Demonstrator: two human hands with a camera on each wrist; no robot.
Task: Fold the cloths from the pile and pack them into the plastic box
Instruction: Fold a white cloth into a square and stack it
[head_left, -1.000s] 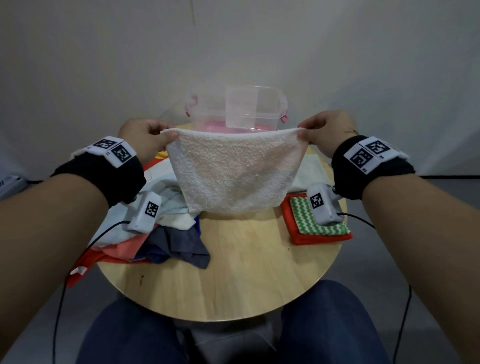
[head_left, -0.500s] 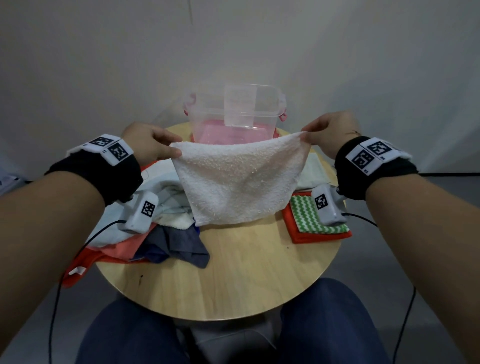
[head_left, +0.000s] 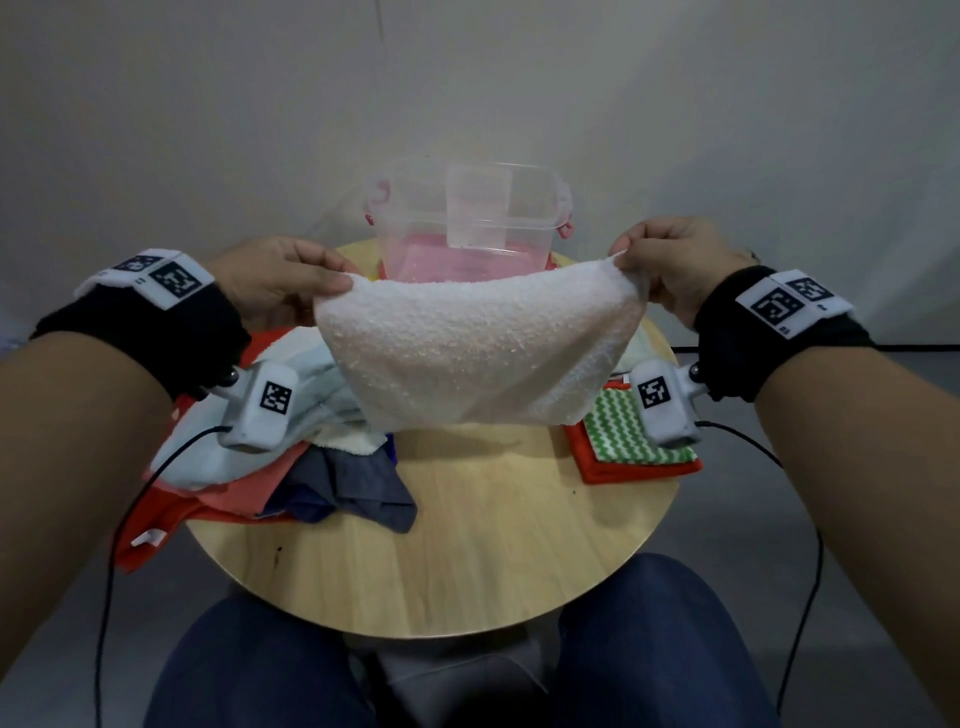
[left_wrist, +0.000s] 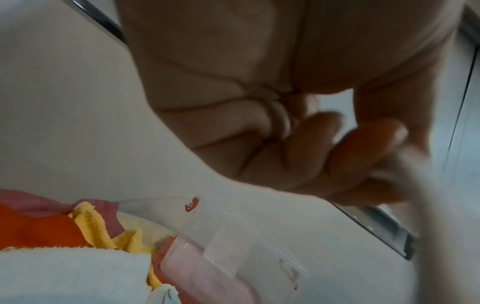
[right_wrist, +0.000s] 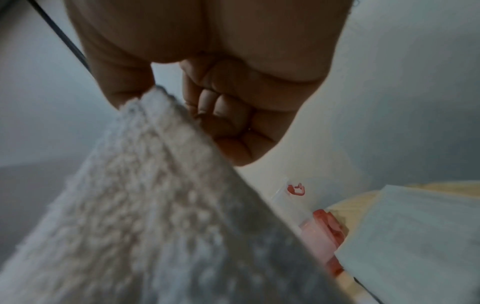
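A white terry cloth (head_left: 478, 348) hangs in the air over the table, doubled, its top edge sagging in the middle. My left hand (head_left: 291, 280) pinches its left top corner and my right hand (head_left: 654, 260) pinches the right one. In the right wrist view thumb and curled fingers (right_wrist: 228, 123) clamp the cloth (right_wrist: 145, 205). The left wrist view shows my left hand (left_wrist: 363, 156) pinching a blurred white edge. Behind the cloth stands the clear plastic box (head_left: 467, 223) with pink cloth in it. The pile of cloths (head_left: 270, 457) lies at the table's left.
A round wooden table (head_left: 467, 545) carries everything. On its right lies a folded green zigzag cloth on a red one (head_left: 639, 457), with a pale folded cloth (right_wrist: 415, 236) beyond. Cables hang from both wrists. My knees are under the near edge.
Both hands have lowered a little and come slightly closer, so the cloth's top edge went from taut and straight to sagging. Its hanging lower edge swung toward me.
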